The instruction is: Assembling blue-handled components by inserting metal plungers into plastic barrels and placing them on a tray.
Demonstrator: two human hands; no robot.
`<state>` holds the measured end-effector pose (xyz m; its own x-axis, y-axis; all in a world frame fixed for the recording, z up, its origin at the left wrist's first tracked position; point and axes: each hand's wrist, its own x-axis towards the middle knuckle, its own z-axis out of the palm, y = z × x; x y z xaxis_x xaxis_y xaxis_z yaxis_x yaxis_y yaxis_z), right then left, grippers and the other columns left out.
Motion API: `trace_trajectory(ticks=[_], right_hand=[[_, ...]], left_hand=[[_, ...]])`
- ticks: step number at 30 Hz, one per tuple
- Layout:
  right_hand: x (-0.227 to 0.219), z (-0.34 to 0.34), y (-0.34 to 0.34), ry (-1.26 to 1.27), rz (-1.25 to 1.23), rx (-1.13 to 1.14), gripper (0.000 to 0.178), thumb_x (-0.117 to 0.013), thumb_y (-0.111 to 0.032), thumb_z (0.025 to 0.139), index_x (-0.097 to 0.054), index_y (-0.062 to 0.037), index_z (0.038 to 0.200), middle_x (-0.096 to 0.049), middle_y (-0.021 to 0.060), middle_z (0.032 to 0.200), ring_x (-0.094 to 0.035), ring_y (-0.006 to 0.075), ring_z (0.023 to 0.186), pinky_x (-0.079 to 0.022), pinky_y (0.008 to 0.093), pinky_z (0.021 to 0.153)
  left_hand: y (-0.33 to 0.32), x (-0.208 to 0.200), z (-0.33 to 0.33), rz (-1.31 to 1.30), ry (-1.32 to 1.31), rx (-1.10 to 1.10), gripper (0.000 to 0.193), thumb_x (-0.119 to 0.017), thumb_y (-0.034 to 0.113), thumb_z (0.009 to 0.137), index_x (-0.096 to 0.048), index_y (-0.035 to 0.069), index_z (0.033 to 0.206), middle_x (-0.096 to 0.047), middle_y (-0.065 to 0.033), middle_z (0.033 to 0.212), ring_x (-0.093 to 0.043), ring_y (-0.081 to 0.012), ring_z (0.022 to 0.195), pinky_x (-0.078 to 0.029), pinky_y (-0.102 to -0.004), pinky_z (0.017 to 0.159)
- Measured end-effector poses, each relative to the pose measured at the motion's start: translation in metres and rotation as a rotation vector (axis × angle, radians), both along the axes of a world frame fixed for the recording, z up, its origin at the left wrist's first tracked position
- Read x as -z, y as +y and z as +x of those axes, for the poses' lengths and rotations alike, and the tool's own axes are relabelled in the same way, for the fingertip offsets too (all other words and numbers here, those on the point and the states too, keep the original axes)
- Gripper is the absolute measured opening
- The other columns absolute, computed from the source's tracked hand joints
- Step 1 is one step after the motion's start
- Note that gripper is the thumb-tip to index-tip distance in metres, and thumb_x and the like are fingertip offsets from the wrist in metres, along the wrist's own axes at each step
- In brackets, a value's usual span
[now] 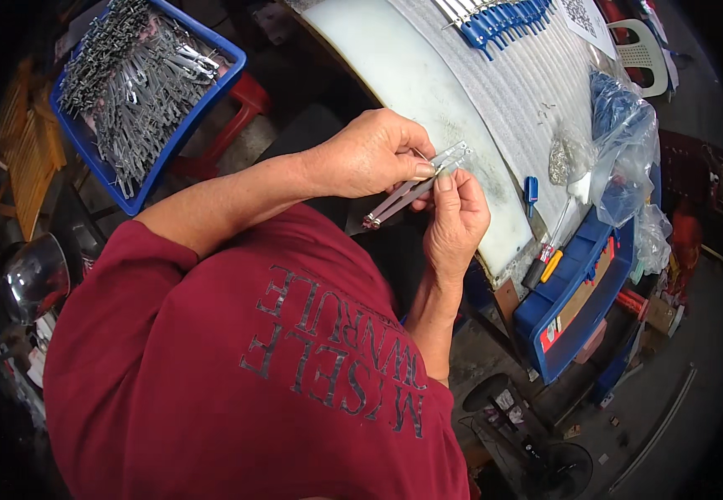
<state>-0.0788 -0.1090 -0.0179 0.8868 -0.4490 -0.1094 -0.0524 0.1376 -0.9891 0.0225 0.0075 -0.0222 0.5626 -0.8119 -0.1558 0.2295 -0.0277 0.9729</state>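
A slim grey metal part with two long arms (395, 202) is held over the near edge of the table, slanting from lower left to upper right. My left hand (370, 154) is closed, thumb and fingers pinching it near its upper end. My right hand (459, 215) grips it from the other side, with the thumb on top and the fingers partly hidden beneath. The two thumbs are close together. The flat upper tip sticks out past the fingers, over the white table board (395, 67).
A blue crate (241, 62) full of similar metal parts stands at the upper left, by a red stool (249, 104). Several blue-handled pieces (507, 23) lie in a row on foam sheeting (470, 83). Right: plastic bags (624, 142), a screwdriver (538, 268), a blue bin (536, 321).
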Motion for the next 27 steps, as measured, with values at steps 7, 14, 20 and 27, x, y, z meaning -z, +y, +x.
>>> trace_trajectory(ticks=[7, 14, 20, 27], right_hand=[[0.0003, -0.0013, -0.0001, 0.008, -0.016, 0.004, 0.014, -0.053, -0.013, 0.087, -0.054, 0.0008, 0.085, -0.053, 0.0022, 0.069, -0.05, 0.0081, 0.057, -0.043, 0.0197, 0.053], [0.0008, -0.0016, 0.0001, 0.004, -0.017, 0.01, 0.015, -0.053, -0.014, 0.087, -0.054, 0.0012, 0.085, -0.054, 0.0029, 0.068, -0.05, 0.0084, 0.056, -0.042, 0.0199, 0.052], [-0.0002, -0.0016, 0.0003, 0.016, -0.027, 0.015, 0.015, -0.053, -0.014, 0.086, -0.054, 0.0012, 0.084, -0.054, 0.0026, 0.067, -0.05, 0.0082, 0.056, -0.042, 0.0196, 0.052], [-0.0005, -0.001, 0.0009, 0.003, -0.06, 0.023, 0.015, -0.053, -0.014, 0.086, -0.055, 0.0011, 0.086, -0.054, 0.002, 0.068, -0.049, 0.0073, 0.056, -0.042, 0.019, 0.052]], left_hand=[[-0.001, -0.0005, -0.0005, 0.007, -0.015, -0.003, 0.012, -0.055, 0.005, 0.083, -0.058, -0.004, 0.09, -0.059, -0.0038, 0.068, -0.054, -0.0061, 0.059, -0.045, -0.0198, 0.052], [-0.0016, 0.0007, -0.0003, 0.021, -0.024, 0.008, 0.012, -0.055, 0.006, 0.083, -0.058, -0.003, 0.089, -0.059, -0.0042, 0.069, -0.054, -0.0061, 0.058, -0.046, -0.0196, 0.051], [-0.0018, 0.0013, -0.0002, 0.022, -0.03, 0.006, 0.011, -0.055, 0.005, 0.082, -0.058, -0.003, 0.089, -0.059, -0.0041, 0.069, -0.055, -0.0062, 0.058, -0.046, -0.0197, 0.051], [-0.0028, -0.0008, -0.0001, 0.015, -0.013, -0.001, 0.011, -0.055, 0.005, 0.082, -0.058, -0.004, 0.088, -0.059, -0.0041, 0.069, -0.054, -0.006, 0.058, -0.045, -0.02, 0.051]])
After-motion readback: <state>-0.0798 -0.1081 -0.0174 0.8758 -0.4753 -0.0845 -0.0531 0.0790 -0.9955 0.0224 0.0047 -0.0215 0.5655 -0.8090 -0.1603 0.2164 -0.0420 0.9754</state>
